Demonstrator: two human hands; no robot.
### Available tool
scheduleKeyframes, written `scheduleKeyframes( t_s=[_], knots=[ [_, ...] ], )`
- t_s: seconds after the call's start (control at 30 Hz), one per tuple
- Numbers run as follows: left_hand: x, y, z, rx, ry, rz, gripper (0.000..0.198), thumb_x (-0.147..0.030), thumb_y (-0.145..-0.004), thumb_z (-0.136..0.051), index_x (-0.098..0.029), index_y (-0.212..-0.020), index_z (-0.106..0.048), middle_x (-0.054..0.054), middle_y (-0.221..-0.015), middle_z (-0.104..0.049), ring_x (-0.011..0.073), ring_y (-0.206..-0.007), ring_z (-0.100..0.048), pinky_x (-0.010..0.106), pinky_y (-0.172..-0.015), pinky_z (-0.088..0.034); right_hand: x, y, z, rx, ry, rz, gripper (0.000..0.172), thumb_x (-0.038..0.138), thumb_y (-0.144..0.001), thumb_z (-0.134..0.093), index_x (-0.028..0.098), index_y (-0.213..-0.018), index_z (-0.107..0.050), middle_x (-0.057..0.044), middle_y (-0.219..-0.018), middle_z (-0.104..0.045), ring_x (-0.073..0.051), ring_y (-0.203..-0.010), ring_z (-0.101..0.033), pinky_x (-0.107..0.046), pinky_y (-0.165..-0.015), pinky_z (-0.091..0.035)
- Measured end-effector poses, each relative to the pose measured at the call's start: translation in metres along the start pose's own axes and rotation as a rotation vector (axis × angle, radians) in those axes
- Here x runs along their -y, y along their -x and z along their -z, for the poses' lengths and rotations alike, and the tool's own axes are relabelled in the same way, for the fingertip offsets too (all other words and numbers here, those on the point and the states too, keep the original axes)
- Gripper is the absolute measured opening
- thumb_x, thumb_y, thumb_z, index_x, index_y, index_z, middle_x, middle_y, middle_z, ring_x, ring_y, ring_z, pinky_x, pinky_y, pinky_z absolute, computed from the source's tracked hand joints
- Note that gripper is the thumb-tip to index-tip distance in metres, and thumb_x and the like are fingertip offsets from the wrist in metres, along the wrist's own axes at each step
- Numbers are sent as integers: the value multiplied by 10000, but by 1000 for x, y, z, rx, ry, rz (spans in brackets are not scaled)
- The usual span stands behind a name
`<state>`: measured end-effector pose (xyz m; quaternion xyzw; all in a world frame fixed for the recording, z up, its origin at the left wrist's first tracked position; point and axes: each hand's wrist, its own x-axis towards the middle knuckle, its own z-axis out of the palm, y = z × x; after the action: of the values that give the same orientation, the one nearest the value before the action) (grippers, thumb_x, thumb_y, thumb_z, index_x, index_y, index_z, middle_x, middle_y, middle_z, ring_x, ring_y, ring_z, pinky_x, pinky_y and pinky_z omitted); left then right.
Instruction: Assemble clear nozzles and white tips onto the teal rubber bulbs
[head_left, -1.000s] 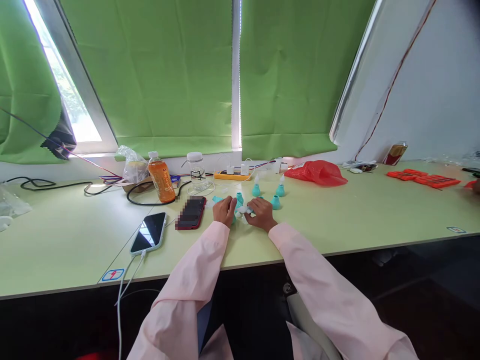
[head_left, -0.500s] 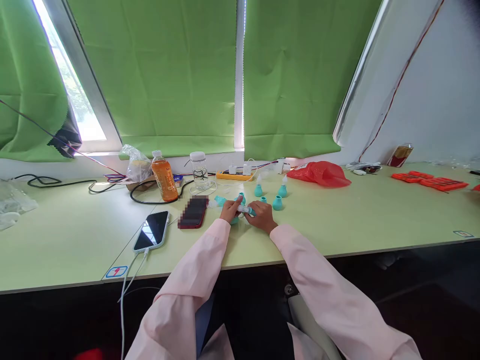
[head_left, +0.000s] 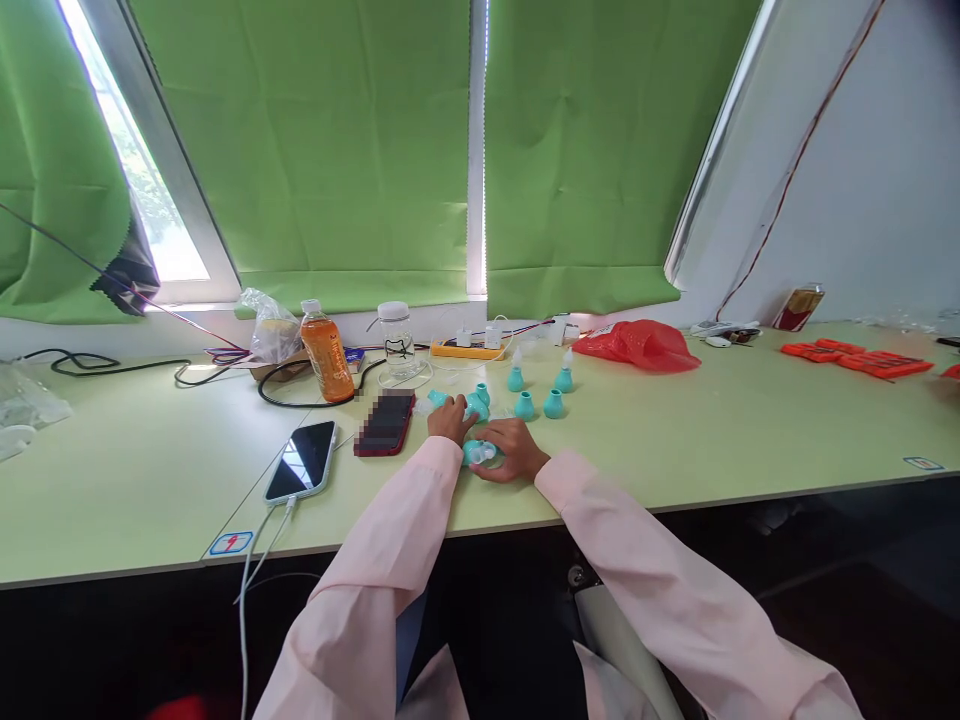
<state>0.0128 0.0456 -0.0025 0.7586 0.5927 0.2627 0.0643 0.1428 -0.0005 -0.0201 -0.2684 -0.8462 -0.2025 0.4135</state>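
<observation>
Several small teal bulbs are on the pale green table. My left hand (head_left: 450,420) has its fingers closed at a teal bulb (head_left: 477,404) in the cluster before it. Below and to the right, my right hand (head_left: 512,452) curls round a teal bulb with a clear tip (head_left: 480,453), close to the table top. Two teal bulbs with clear tips stand upright farther back, one (head_left: 515,376) left of the other (head_left: 564,378). In front of them stand two open-topped teal bulbs (head_left: 524,406), (head_left: 553,404) without tips.
Left of my hands lie a dark red phone (head_left: 385,422) and a white-cased phone (head_left: 302,462) with a cable. Behind are an orange drink bottle (head_left: 327,352), a clear jar (head_left: 398,345) and a yellow power strip (head_left: 466,352). A red bag (head_left: 637,346) lies back right.
My hands have moved apart. The right one came down nearer the table edge with a clear-tipped bulb; the left one shifted slightly left, onto the cluster. The front open-topped bulbs are now unblocked.
</observation>
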Motion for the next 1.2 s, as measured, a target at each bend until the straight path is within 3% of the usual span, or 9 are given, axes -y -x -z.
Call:
scheduleKeyframes(
  t_s=[0.17,0.37,0.43,0.57,0.73,0.83,1.0,1.1,1.2],
  knots=[
    [0,2,5,-71,15,-5,207,-350,-778,-425,-193,-879,-512,78,-905,-555,199,-768,-545,276,-617,-345,4,-2,1,154,80,25,304,446,-683,-479,167,-760,-570,-15,-584,-562,-136,-560,-511,-252,-502,-322],
    [-1,1,19,-164,193,-12,216,-271,-768,-368,-161,-844,-538,49,-710,-572,172,-698,-524,261,-587,-340,-2,0,-4,134,105,23,226,369,-685,-486,161,-676,-573,-17,-560,-559,-131,-536,-500,-248,-478,-290],
    [2,-1,24,-107,288,-48,186,-248,-720,-408,-147,-739,-563,25,-612,-559,146,-624,-515,242,-558,-350,-2,1,-5,114,106,14,213,356,-683,-486,161,-653,-568,-21,-558,-561,-132,-535,-501,-248,-475,-291],
    [13,-7,38,120,508,-169,157,-236,-653,-474,-126,-621,-582,-12,-462,-523,81,-436,-455,197,-450,-353,-5,1,-6,30,108,-47,211,355,-694,-486,163,-686,-570,-31,-586,-579,-138,-551,-514,-252,-486,-320],
    [23,-7,57,299,721,-268,329,-330,-593,-595,-128,-853,-595,39,-672,-621,86,-491,-524,202,-449,-421,-12,2,-7,-131,102,-200,234,376,-724,-480,163,-764,-569,-57,-626,-597,-155,-579,-530,-270,-523,-364],
    [20,-5,57,349,777,-291,406,-368,-541,-652,-108,-849,-608,73,-726,-630,136,-577,-579,254,-512,-481,-16,2,-7,-216,81,-278,213,369,-720,-494,176,-774,-564,-47,-614,-590,-159,-583,-533,-272,-536,-378],
    [9,-23,46,210,769,-279,404,-354,-616,-605,-74,-906,-582,83,-719,-623,143,-611,-590,288,-584,-501,-19,-4,-2,-381,43,-430,179,314,-722,-494,192,-848,-529,-16,-620,-556,-148,-583,-530,-264,-562,-399],
    [-5,-44,37,76,695,-275,401,-254,-628,-603,-95,-989,-531,82,-821,-609,124,-649,-572,274,-614,-488,-24,-6,6,-531,38,-565,240,299,-716,-483,190,-925,-441,-18,-670,-508,-151,-590,-505,-272,-558,-404],
    [-26,-61,19,28,567,-300,352,-145,-601,-606,-124,-947,-545,64,-815,-603,131,-678,-552,287,-658,-462,-31,-5,13,-671,33,-679,290,266,-703,-451,190,-955,-329,-35,-749,-460,-151,-611,-473,-282,-556,-403]
  ],
)
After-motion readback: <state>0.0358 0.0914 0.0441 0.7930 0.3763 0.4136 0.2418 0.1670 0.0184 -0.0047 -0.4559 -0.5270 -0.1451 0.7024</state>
